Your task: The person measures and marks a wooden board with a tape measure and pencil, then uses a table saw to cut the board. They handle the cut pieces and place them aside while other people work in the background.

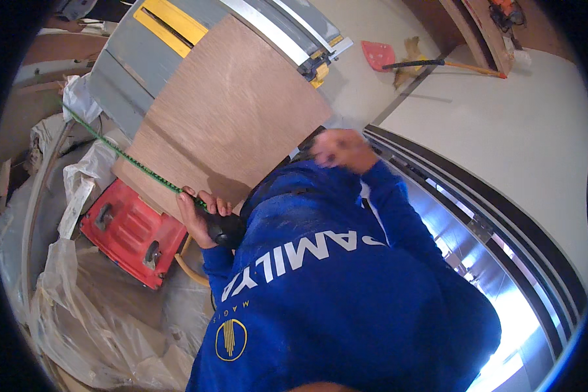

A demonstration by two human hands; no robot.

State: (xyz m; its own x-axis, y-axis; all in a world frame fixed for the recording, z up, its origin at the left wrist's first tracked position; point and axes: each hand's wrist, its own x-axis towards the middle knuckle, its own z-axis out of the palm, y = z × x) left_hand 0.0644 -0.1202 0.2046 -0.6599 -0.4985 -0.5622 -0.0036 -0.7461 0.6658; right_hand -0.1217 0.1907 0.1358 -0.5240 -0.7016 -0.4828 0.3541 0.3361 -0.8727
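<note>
Tape measure in your left hand, blade out

The hand curls around its rounded black case; your right hand, blurred and well apart, looks half-closed, and I cannot tell if it pinches anything. The green, dark-marked blade stretches up-left across a corner of the brown plywood board on the grey tabletop

I see a flat red plastic dustpan on the pale floor, with a long, thin black and orange stick by it. Over on the left, I see crumpled, see-through plastic sheets near a big red plastic piece with two dark bits.
</note>
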